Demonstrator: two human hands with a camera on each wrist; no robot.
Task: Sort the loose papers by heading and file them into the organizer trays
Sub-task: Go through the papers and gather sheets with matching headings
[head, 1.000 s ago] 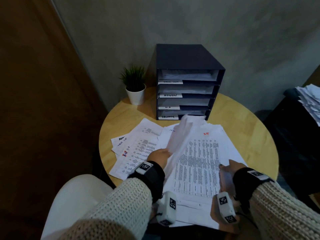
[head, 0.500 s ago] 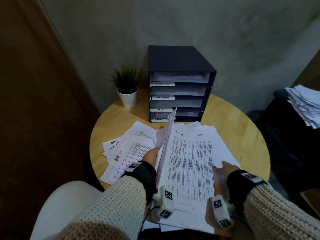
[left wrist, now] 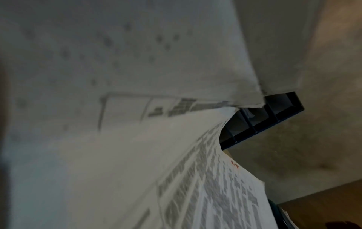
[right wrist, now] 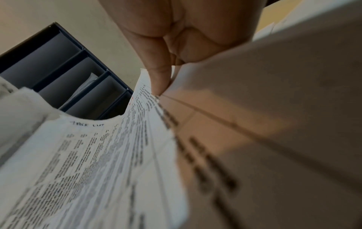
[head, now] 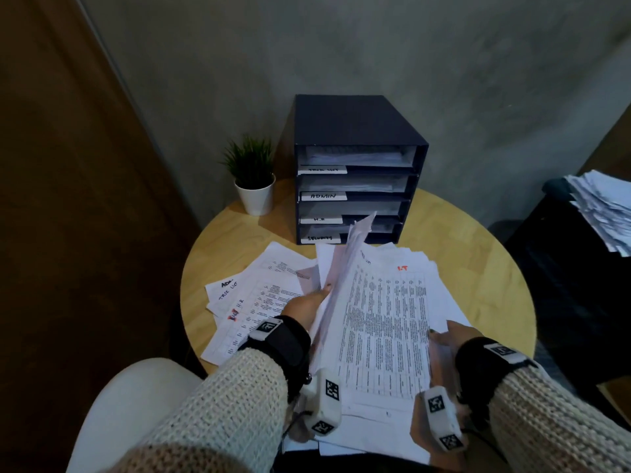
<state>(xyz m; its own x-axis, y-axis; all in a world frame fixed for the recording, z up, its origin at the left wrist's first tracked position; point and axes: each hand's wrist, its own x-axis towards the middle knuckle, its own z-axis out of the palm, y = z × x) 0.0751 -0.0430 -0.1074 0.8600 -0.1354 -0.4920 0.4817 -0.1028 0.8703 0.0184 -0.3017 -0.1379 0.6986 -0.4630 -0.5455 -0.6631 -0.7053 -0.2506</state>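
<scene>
A dark blue organizer with several labelled trays stands at the back of the round wooden table; it also shows in the wrist views. A stack of printed papers lies in front of me, its top sheet marked in red. My left hand grips a lifted sheet that stands on edge, tilted toward the organizer. My right hand pinches the stack's right edge, thumb on top. Loose sorted sheets lie to the left.
A small potted plant stands left of the organizer. Another paper pile rests on a dark surface at the right. A white chair is at the lower left. A grey wall is behind the table.
The sheet in my left hand has swung from curled over the stack to standing on edge. My right hand has stayed on the stack's right edge. The head view has shifted slightly.
</scene>
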